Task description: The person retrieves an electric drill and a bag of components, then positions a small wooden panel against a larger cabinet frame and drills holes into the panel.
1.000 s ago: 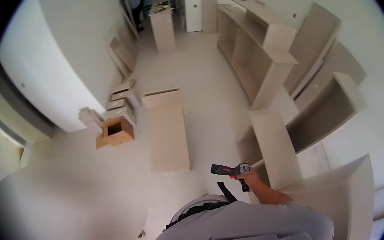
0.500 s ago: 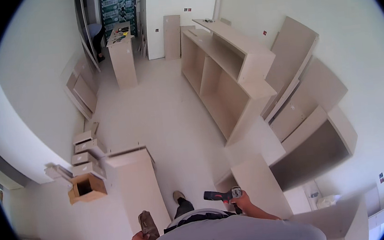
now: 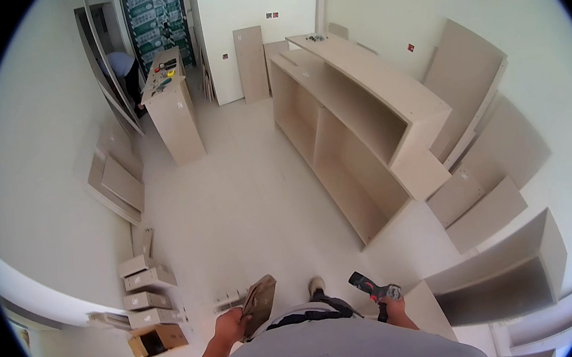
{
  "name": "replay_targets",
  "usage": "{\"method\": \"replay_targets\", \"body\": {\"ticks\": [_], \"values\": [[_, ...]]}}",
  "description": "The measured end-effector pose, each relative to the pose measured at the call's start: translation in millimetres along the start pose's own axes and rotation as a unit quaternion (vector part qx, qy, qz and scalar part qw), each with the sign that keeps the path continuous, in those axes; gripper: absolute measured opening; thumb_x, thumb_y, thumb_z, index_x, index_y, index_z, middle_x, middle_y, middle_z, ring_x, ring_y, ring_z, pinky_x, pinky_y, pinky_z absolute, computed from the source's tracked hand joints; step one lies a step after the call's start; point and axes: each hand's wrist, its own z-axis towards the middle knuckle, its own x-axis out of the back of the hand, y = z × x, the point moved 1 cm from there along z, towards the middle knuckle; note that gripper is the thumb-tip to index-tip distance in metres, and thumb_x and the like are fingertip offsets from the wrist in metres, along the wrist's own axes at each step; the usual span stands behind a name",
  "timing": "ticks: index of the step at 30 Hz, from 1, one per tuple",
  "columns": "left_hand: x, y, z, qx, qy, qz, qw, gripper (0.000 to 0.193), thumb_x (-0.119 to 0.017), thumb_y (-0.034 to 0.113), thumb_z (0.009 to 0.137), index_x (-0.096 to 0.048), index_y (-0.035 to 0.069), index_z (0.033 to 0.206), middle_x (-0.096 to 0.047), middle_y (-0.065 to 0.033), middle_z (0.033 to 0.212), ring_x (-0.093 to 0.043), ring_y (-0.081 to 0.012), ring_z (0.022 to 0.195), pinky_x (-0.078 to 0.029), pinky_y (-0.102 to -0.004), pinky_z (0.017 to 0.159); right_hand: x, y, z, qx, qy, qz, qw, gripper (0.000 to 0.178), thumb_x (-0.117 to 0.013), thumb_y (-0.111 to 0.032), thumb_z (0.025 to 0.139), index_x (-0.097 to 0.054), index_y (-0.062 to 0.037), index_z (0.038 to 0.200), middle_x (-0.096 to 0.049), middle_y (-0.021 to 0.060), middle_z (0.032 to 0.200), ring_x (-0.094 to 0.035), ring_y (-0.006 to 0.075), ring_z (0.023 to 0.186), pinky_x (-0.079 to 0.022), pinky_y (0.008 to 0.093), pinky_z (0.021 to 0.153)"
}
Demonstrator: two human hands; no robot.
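Note:
My left hand (image 3: 228, 327) is closed round the edge of a brown, soft-looking pouch or folded bag (image 3: 261, 299), which hangs low in front of my body. What is inside it is hidden. My right hand (image 3: 396, 309) grips a black and red cordless drill (image 3: 372, 287), its front end pointing away and to the left. Under that hand lies a pale board (image 3: 426, 311), partly covered by my arm. Ahead on the right stands a long beige cabinet carcass (image 3: 387, 83) with open compartments and small hardware on top.
An upright beige cabinet (image 3: 174, 124) with tools on top stands far left; a person (image 3: 123, 65) bends beside it. Stacked drawer-like boxes (image 3: 148, 280) and a cardboard box (image 3: 170, 337) sit along the left. Panels (image 3: 466, 78) lean against the right wall, near an open carcass (image 3: 548, 249).
I have stepped forward, and the cabinets ahead appear nearer. The long unit at my left has mostly slid out of sight. The pouch and drill are further right in view, still held.

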Motion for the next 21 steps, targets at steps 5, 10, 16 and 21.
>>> {"method": "replay_targets", "body": {"ticks": [5,10,16,21], "values": [[23,-27,120,0.062,0.018,-0.015,0.998,0.033,-0.069,0.038,0.097,-0.067,0.006,0.093,-0.071,-0.0226,0.094,-0.068,-0.0472,0.095,-0.054,-0.0546,0.082,-125,-47,87,-0.003,-0.087,-0.007,0.996,0.042,-0.079,-0.001,0.071,-0.064,-0.0031,0.11,-0.07,0.0102,0.089,-0.069,0.0249,0.072,-0.057,0.0405,0.063],[80,-15,212,0.17,0.002,0.002,0.985,0.034,-0.065,0.039,0.1,-0.066,0.005,0.093,-0.072,-0.0219,0.096,-0.067,-0.0474,0.098,-0.053,-0.0552,0.085,-272,-110,199,0.029,-0.134,-0.023,0.99,0.047,-0.08,0.0,0.068,-0.061,-0.0008,0.112,-0.069,0.0087,0.094,-0.069,0.0227,0.08,-0.058,0.0389,0.069],[118,-34,309,0.213,0.07,-0.019,0.974,0.033,-0.067,0.037,0.099,-0.066,0.005,0.091,-0.072,-0.0219,0.096,-0.068,-0.0467,0.097,-0.052,-0.0558,0.084,-452,-229,294,0.023,-0.214,-0.052,0.975,0.063,-0.084,-0.003,0.069,-0.059,-0.0027,0.127,-0.069,0.0071,0.106,-0.068,0.0206,0.09,-0.058,0.0393,0.078],[144,-70,449,0.258,0.034,-0.003,0.965,0.032,-0.069,0.035,0.097,-0.066,0.004,0.091,-0.071,-0.0229,0.09,-0.068,-0.0475,0.091,-0.052,-0.0575,0.08,-576,-330,364,0.127,-0.207,-0.015,0.97,0.067,-0.083,-0.001,0.069,-0.057,-0.0043,0.131,-0.068,0.0059,0.105,-0.068,0.0195,0.086,-0.058,0.0364,0.077]]}}
